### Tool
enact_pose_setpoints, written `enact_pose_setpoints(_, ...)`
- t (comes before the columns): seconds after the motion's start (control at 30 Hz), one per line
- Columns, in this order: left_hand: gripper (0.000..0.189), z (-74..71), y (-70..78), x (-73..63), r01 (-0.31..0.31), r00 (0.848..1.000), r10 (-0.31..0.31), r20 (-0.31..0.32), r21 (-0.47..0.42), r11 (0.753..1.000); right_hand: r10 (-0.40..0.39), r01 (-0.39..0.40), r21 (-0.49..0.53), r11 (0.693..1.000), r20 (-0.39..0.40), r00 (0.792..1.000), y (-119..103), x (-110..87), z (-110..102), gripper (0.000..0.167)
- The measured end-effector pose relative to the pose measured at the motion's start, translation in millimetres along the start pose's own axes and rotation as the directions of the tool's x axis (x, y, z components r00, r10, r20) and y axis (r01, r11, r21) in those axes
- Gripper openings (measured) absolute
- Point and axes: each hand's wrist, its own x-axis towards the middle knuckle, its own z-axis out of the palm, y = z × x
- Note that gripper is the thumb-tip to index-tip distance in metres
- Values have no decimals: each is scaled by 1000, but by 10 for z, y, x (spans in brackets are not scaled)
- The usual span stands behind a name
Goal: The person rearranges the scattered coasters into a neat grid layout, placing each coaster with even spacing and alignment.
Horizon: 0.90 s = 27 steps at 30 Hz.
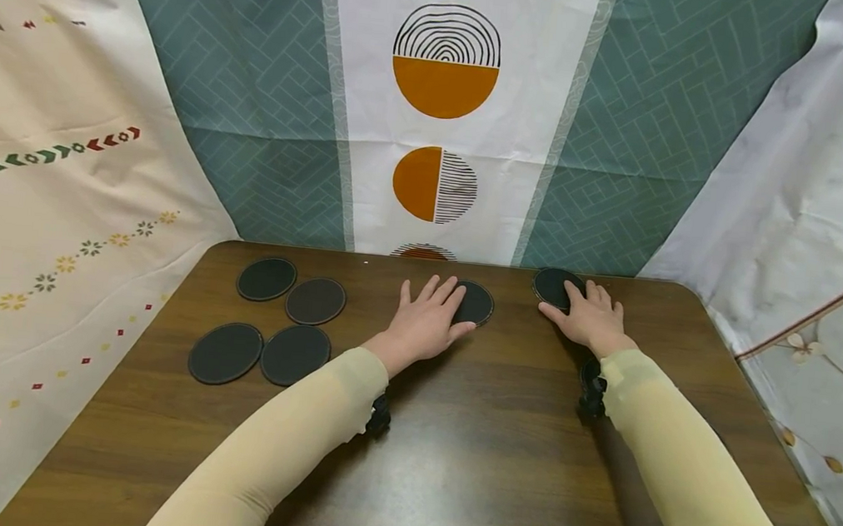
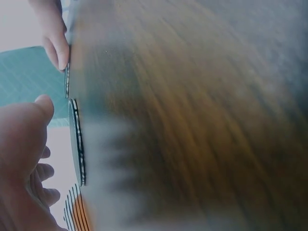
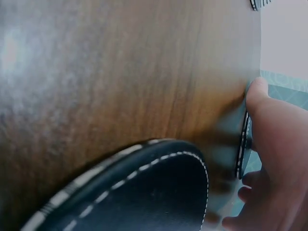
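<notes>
Several round black coasters with light stitched edges lie flat on the table. My left hand (image 1: 424,322) is spread with straight fingers, its right side overlapping one coaster (image 1: 475,304) near the back edge; in the left wrist view, fingertips are above the table. My right hand (image 1: 588,315) reaches over the back right coaster (image 1: 553,286). Its thumb (image 3: 259,89) is at that coaster's near edge, and its fingers extend over the far side, partly hidden. Another coaster (image 3: 159,197) lies beneath the right wrist, mostly hidden by the arm in the head view.
At the left of the brown wooden table (image 1: 464,459), more coasters lie in a loose group, including a front left one (image 1: 225,353) and a back left one (image 1: 266,279). A patterned curtain (image 1: 443,190) hangs at the table's back edge, with cloths on both sides.
</notes>
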Motion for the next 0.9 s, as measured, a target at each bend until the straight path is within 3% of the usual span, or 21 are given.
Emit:
enact_pose_setpoints(0.3,80,17,-24,-26,5,1000,-5,-6,-2,1000,16,-16,4,1000,-27,1000,-44,6,-24,94)
enact_pose_setpoints(0.9,80,-2,-66,-97,12,1000,-13,-14,-9,1000,10,-12,-14,1000,-152,988,-86,97,13,83)
